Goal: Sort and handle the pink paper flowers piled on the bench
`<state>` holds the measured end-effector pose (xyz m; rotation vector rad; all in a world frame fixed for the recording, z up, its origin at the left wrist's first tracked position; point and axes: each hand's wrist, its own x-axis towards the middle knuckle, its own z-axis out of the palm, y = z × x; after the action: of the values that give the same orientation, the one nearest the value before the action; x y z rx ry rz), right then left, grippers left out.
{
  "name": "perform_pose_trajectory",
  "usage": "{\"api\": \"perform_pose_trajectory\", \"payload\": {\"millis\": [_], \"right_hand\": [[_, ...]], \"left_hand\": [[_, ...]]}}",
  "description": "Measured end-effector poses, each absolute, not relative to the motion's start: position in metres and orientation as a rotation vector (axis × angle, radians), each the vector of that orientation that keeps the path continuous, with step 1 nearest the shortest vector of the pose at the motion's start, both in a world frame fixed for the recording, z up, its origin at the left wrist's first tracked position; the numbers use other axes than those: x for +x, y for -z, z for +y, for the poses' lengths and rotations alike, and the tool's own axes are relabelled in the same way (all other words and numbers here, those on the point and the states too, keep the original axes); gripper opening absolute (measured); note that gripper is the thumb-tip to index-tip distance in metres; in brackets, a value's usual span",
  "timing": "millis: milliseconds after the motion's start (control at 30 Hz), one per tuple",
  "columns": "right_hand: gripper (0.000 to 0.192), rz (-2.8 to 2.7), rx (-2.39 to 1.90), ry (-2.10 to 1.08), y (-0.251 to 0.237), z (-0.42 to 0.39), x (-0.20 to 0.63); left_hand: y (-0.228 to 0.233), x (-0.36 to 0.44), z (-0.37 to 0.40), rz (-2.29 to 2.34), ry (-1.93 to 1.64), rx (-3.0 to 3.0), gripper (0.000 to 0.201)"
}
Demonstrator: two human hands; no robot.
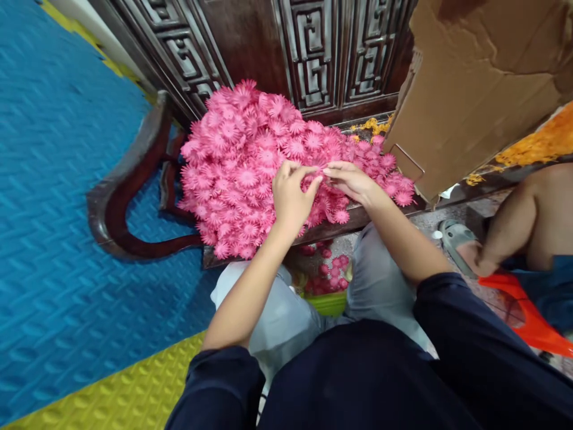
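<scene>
A dark carved wooden bench (134,197) carries a big heap of pink paper flowers (242,161), which covers the seat from its curved left armrest across to the right and reaches the front edge. Behind the heap rises the bench's carved fretwork back (313,54). The floor to the left is blue foam matting (54,179), with a yellow mat (125,394) nearer the person. A torn cardboard box (470,89) leans over the right end of the seat, and orange flowers (541,143) lie beyond it. Another person's bare leg (528,221) and a grey sandal (454,236) show at the right, beside an orange plastic stool (523,310).

The person sits facing the front edge, knees in pale grey trousers on either side of a green tub (329,301) on the floor that holds a few more pink blooms.

Both hands meet over the middle of the heap, near the front edge. The left hand (290,197) is curled, its thumb and forefinger pinched together on a small pink flower (319,174); the other fingers are loosely bent and rest on the heap. The right hand (353,179) comes in from the right, its fingertips also closed in a narrow pinch on the same flower, so the two pinches touch.

The pinched flower is mostly hidden by the fingertips, so which way its face points cannot be told. The heap's long axis runs left to right along the seat, and most blooms lie face up.
</scene>
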<state>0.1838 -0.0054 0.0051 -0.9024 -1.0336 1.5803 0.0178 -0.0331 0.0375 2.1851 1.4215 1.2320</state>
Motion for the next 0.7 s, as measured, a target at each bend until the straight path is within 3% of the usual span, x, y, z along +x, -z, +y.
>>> {"api": "perform_pose_trajectory", "payload": {"millis": [167,467,700], "right_hand": [[0.034,-0.996,-0.868,-1.597,-0.005,0.012,0.158],[0.03,-0.95,-0.844,-1.606,0.007,0.009,0.157],[0.029,-0.957,-0.804,-1.592,0.006,0.014,0.161]], "left_hand": [[-0.023,0.007,-0.017,1.575,-1.478,1.968,0.018],[-0.01,0.016,-0.02,1.701,-1.503,1.996,0.02],[-0.001,0.024,-0.013,1.478,-1.607,1.886,0.015]]}}
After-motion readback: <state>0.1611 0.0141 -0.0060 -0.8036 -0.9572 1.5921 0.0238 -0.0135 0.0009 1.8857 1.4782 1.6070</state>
